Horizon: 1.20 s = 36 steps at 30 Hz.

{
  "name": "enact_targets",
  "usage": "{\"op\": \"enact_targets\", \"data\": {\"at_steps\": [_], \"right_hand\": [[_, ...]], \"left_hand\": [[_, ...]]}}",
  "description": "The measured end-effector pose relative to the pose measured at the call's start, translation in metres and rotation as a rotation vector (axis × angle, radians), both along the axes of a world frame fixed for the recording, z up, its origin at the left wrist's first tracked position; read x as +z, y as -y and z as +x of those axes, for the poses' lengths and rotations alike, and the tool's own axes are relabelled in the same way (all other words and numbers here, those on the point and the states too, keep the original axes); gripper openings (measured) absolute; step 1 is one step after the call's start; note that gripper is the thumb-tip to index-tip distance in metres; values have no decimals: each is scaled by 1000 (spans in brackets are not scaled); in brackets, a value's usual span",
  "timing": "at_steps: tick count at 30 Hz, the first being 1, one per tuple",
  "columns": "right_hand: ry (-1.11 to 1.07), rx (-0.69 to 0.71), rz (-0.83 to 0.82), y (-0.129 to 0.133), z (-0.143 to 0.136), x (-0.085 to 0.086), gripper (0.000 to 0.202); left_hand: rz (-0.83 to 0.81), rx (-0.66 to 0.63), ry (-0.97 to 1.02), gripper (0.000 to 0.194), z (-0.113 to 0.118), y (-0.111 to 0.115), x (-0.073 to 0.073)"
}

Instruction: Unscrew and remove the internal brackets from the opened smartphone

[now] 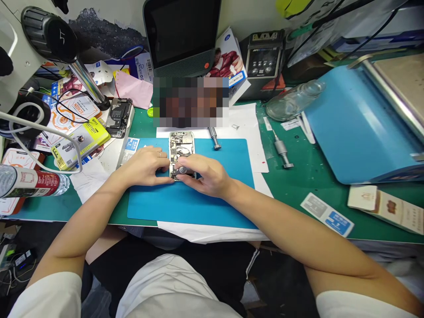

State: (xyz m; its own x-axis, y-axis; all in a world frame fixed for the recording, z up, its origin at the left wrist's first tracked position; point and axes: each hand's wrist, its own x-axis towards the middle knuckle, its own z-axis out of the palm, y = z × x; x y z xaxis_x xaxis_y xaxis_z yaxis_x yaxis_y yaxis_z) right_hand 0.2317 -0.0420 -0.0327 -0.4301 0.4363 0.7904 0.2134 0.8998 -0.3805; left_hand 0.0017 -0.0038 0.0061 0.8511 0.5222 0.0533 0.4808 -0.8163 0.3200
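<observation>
An opened smartphone (182, 143) lies on the blue mat (192, 210) with its inner boards and parts bare. My left hand (145, 165) rests at its left side, with curled fingers and thumb gripping that edge. In my right hand (208, 174), thumb and fingers are pinched around a small screwdriver (182, 170), held upright over the lower part of the phone. The screwdriver's tip is hidden below its grey top and my fingers. Another screwdriver (214, 139) lies just right of the phone's upper end.
A third screwdriver (281, 150) lies to the right, near a glass bottle (294, 101) and a blue machine (351, 128). At left are another opened phone (117, 117), a yellow battery box (81, 143) and a water bottle (36, 181). A screen device (182, 35) stands behind.
</observation>
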Motion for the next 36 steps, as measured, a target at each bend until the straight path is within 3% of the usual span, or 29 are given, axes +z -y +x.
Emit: {"op": "enact_targets", "data": {"at_steps": [36], "right_hand": [[-4, 33, 15, 0, 0, 3, 72]], "left_hand": [[6, -28, 40, 34, 0, 0, -2]]}}
